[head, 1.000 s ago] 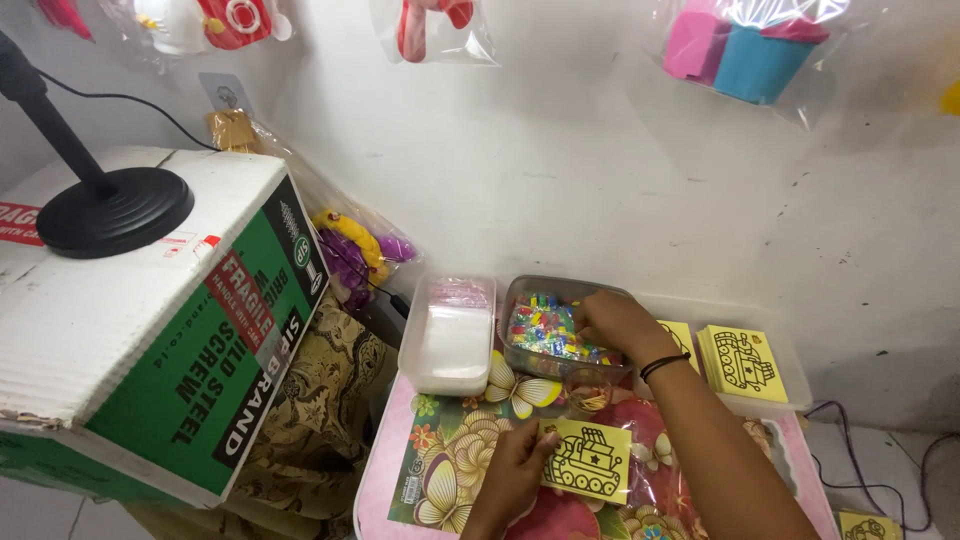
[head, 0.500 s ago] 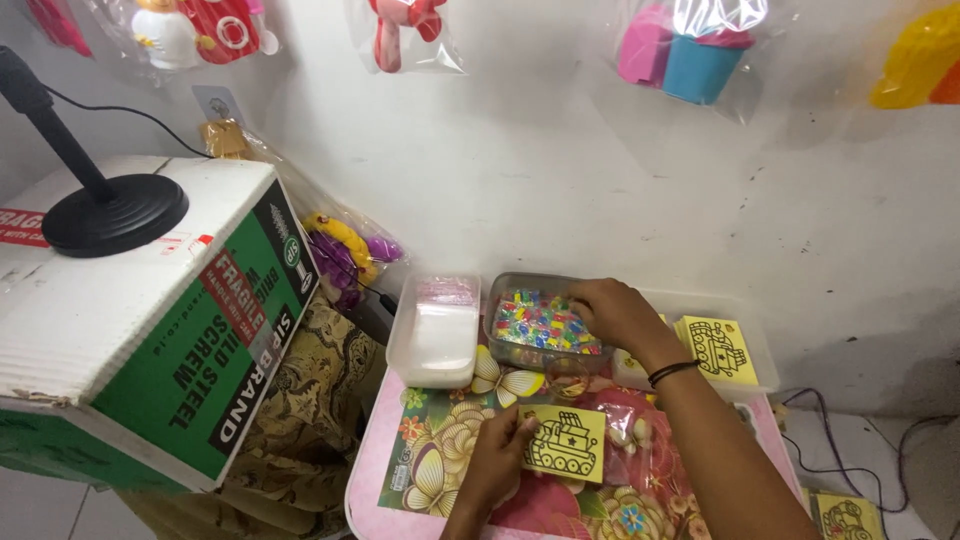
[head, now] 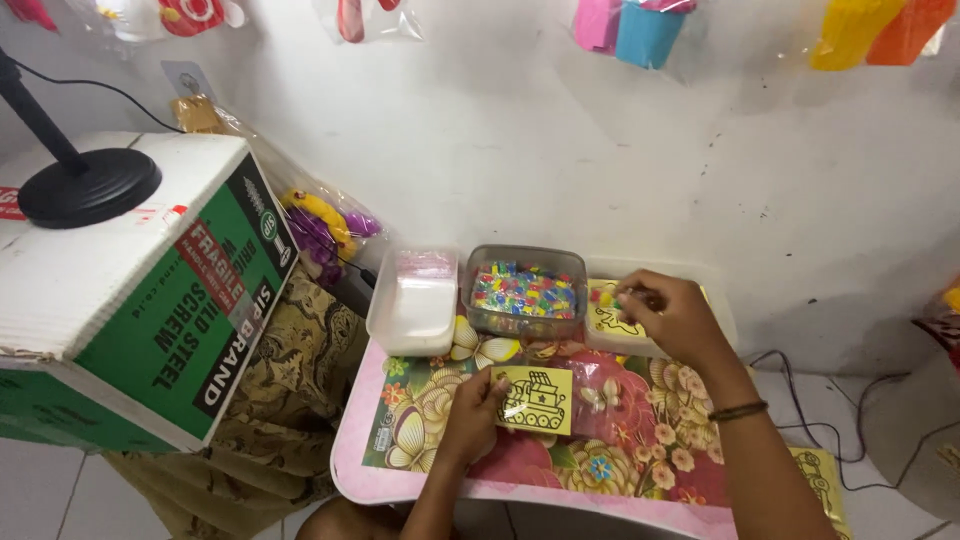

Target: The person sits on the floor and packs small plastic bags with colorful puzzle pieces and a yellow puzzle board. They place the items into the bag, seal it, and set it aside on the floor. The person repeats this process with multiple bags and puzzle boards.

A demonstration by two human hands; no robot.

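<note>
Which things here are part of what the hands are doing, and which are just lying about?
In use: left hand, yellow picture card, right hand, card tray, bead box.
Lying about: white lidded container, cardboard box, black lamp base, bagged toys.

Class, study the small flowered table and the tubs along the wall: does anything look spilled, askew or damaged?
Nothing stands out. The bead tub and white tub sit upright, with no beads loose. The left hand holds the yellow card flat; the right hand is over the card tray.
</note>
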